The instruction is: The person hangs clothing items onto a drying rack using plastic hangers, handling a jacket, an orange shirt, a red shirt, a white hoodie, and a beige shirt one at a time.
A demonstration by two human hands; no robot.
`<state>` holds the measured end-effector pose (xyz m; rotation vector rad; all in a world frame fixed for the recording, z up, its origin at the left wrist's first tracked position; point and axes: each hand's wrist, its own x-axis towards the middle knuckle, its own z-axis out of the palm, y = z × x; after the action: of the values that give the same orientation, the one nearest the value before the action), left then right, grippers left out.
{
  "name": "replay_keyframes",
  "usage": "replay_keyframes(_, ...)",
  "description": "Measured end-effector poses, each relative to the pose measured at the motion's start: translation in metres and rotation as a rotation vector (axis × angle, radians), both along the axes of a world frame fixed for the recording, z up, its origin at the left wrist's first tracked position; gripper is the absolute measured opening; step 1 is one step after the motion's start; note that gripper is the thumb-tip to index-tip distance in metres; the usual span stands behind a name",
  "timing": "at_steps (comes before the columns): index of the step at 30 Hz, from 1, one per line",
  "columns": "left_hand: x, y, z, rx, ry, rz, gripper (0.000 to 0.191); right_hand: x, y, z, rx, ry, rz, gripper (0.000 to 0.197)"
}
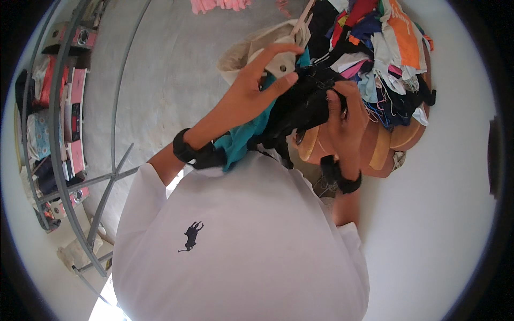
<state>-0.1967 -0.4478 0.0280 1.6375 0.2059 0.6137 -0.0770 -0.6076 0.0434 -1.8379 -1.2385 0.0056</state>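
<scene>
A black garment with a small metal fitting at its upper edge lies between my hands. My right hand has thumb and curled fingers closed on its right end. My left hand is at its upper left, thumb and index finger spread apart; its other fingers are hidden. Just beyond the left hand is a beige garment with a dark button and a strap. Teal cloth hangs beneath the left hand and the black garment. Both wrists wear black bands.
A heap of mixed clothes covers a brown and tan cushioned seat against the white wall at right. Grey metal rails curve along the left, beside shelves with boxes and cloth. Pink fabric lies at the top edge.
</scene>
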Motion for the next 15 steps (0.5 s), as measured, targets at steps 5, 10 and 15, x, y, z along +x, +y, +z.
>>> replay_keyframes(5, 0.025, 0.021, 0.030, 0.276, -0.041, -0.299, 0.028, 0.028, 0.004, 0.035, -0.057, 0.095, 0.360, 0.016)
replay_keyframes(10, 0.034, 0.026, 0.051, 0.369, -0.010, -0.351, 0.020, 0.037, 0.009, 0.050, -0.102, 0.146, 0.370, 0.011)
replay_keyframes(15, 0.043, 0.031, 0.052, 0.478, -0.004, -0.327, 0.017, 0.036, 0.012, 0.052, -0.140, 0.354, 0.269, 0.012)
